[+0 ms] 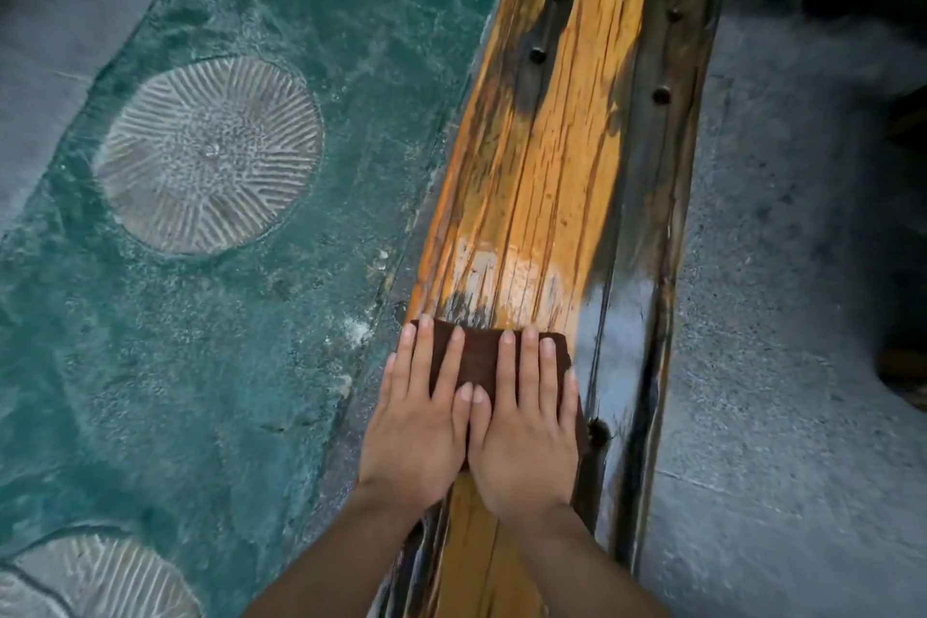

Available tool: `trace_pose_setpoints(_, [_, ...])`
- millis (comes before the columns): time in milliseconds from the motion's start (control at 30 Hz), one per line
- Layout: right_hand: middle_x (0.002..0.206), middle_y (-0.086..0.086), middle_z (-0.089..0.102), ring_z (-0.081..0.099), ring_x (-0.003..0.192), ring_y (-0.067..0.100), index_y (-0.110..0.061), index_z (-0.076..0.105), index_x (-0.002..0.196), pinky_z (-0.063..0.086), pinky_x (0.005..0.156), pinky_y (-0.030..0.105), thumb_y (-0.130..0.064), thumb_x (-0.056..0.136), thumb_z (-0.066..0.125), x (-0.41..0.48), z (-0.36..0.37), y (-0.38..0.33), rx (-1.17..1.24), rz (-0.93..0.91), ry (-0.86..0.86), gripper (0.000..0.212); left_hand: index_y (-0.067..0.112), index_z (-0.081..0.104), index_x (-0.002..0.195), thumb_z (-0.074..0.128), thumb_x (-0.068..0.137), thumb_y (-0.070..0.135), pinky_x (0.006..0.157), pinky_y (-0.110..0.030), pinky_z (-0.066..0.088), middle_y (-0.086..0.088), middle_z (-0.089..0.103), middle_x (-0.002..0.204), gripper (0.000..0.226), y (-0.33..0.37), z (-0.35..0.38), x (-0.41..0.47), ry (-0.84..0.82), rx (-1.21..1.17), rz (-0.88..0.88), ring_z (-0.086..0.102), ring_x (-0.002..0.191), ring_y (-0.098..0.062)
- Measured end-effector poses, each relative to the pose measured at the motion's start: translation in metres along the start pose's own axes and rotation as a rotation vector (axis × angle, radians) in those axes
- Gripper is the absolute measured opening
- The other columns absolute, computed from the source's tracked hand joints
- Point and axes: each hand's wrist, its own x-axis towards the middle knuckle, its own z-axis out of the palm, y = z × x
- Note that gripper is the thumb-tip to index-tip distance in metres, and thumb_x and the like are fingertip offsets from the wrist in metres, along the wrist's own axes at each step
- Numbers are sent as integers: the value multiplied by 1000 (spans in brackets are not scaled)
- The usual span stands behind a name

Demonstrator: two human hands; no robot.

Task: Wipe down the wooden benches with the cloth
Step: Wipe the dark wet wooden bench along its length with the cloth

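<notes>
A long wooden bench (547, 156) runs from the bottom middle up to the top right; its orange planks are streaked with dark stains and bolt heads. A dark brown cloth (481, 354) lies flat on the near part of the bench. My left hand (419, 422) and my right hand (529, 427) press side by side on the cloth, palms down, fingers straight and pointing away from me, thumbs touching. Most of the cloth is hidden under the hands. Just beyond the cloth the wood shines as if wet.
Left of the bench is a green painted floor (200, 341) with a round ribbed grey disc (210, 153) and part of another disc (100, 577) at the bottom left. Grey concrete (782, 316) lies to the right, with dark objects at the far right edge.
</notes>
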Motion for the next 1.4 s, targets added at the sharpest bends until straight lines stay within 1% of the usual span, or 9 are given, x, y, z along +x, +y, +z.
trace_pose_setpoints(100, [158, 1, -14, -19, 144, 16, -19, -9, 149, -6, 117, 43, -45, 98, 9, 28, -8, 6, -5, -19, -24, 60, 20, -7, 151, 11, 102, 41, 117, -43, 12, -13, -7, 159, 57, 0, -4, 28, 4, -26, -19, -13, 145, -23])
trace_pose_setpoints(233, [158, 1, -16, -20, 143, 16, -19, -11, 149, -6, 116, 44, -45, 98, 8, 64, -18, 12, -18, -65, -16, 61, 27, -25, 145, -1, 98, 45, 116, -38, -5, -6, -27, 155, 56, 3, -11, 63, -13, -35, -19, -26, 141, -18])
trace_pose_setpoints(500, [158, 8, 16, 10, 146, 23, -13, 22, 150, 13, 113, 47, -41, 94, 32, 86, -27, 16, -9, -137, 20, 63, 26, -12, 150, 3, 98, 46, 117, -40, 2, -6, -17, 157, 57, 10, -16, 71, -21, -87, -92, -18, 144, -17])
trace_pose_setpoints(667, [158, 6, 13, 6, 146, 21, -14, 18, 151, 9, 114, 45, -42, 96, 28, 84, -28, 15, -41, -137, 37, 62, 30, -30, 143, -8, 94, 48, 114, -35, -12, -3, -38, 149, 56, 12, -21, 71, -43, -68, -104, -33, 138, -15])
trace_pose_setpoints(767, [158, 5, 13, 6, 146, 20, -14, 17, 151, 8, 115, 44, -42, 98, 26, 80, -28, 15, -33, -105, 39, 61, 28, -30, 141, -11, 92, 47, 112, -35, -18, -5, -38, 148, 56, 19, -23, 69, -40, -56, -121, -36, 136, -17])
trace_pose_setpoints(867, [158, 5, 14, 7, 146, 21, -13, 17, 151, 9, 114, 44, -42, 98, 24, 69, -26, 20, -39, -63, 46, 60, 23, -21, 146, -6, 95, 44, 116, -41, -13, -12, -25, 154, 58, 29, -25, 63, -41, 9, -113, -26, 141, -24])
trace_pose_setpoints(967, [158, 6, 18, 10, 146, 20, -14, 20, 150, 12, 115, 44, -42, 97, 26, 49, -22, 32, -30, -6, 52, 61, 13, 22, 148, 19, 98, 35, 112, -44, 10, -19, 17, 154, 56, 42, -28, 50, -51, 16, -50, 15, 142, -35])
trace_pose_setpoints(1033, [157, 6, 19, 13, 145, 20, -14, 22, 150, 16, 114, 44, -43, 96, 24, 35, -21, 42, -22, 27, 63, 61, 12, 33, 145, 19, 98, 34, 110, -45, 15, -19, 27, 151, 54, 51, -24, 42, -47, 11, 0, 27, 139, -35])
trace_pose_setpoints(1400, [155, 8, 25, 21, 143, 21, -13, 30, 147, 23, 111, 49, -44, 95, 25, 40, -24, 66, -2, 133, 145, 61, 16, 35, 144, 23, 95, 36, 112, -43, 13, -16, 31, 151, 54, 74, -16, 61, -81, 25, 44, 27, 140, -29])
